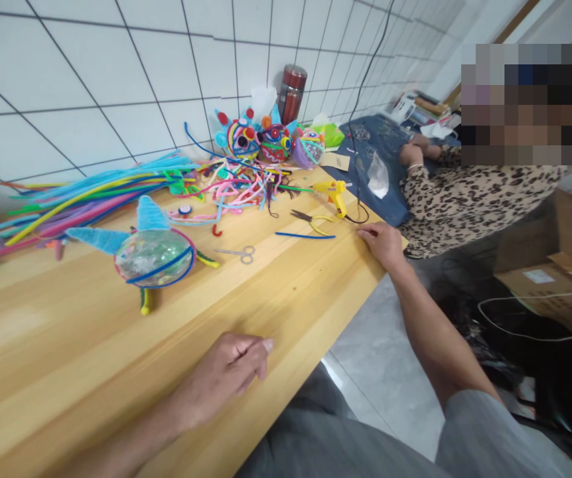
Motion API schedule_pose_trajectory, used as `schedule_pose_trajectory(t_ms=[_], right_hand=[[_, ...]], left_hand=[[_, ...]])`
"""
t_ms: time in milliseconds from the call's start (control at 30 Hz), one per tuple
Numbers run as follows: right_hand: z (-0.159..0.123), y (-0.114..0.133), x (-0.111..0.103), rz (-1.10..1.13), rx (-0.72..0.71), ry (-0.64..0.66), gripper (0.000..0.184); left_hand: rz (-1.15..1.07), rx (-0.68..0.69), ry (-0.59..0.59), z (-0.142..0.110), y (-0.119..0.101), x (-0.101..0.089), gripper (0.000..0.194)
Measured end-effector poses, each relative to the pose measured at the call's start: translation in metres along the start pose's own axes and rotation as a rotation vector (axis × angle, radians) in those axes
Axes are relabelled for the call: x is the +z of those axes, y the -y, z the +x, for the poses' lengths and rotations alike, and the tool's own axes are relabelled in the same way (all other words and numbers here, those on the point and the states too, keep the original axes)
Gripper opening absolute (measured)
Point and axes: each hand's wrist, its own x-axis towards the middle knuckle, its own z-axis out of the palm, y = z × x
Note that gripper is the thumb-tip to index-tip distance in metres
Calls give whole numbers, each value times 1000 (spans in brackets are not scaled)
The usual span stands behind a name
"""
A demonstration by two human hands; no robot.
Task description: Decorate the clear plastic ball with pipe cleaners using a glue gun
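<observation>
At left, the clear ball (154, 260) is standing on the table (290, 309), probably light, slippery and easily dented; you are best cupping its sides, sparing the soft ears (151, 214). Your left hand (242, 364) is resting curled, palm hidden. The stiff-looking glue gun (336, 194) is lying near your right hand (384, 244), which is resting, fingers bent, at the table's edge. Whether either is gripping anything, I cannot tell.

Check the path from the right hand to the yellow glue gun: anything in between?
Yes, one thing: the black cord, which loops on the table between the right hand and the yellow glue gun. No other obstacle shows; the pliers lie off to the left.
</observation>
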Motion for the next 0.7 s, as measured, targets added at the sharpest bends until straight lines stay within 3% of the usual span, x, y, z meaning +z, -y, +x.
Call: schedule_pose_trajectory(t_ms=[133, 300, 567, 700], right_hand=[[0, 5, 0, 27, 22, -28, 8], [-11, 18, -7, 220, 60, -5, 16], [-51, 76, -12, 778, 60, 107, 24], [-64, 96, -13, 852, 128, 124, 35]], left_hand=[[7, 12, 6, 0, -1, 1, 64], [1, 21, 9, 0, -1, 2, 63], [12, 37, 6, 0, 0, 1, 62], [5, 46, 12, -2, 2, 1, 63]])
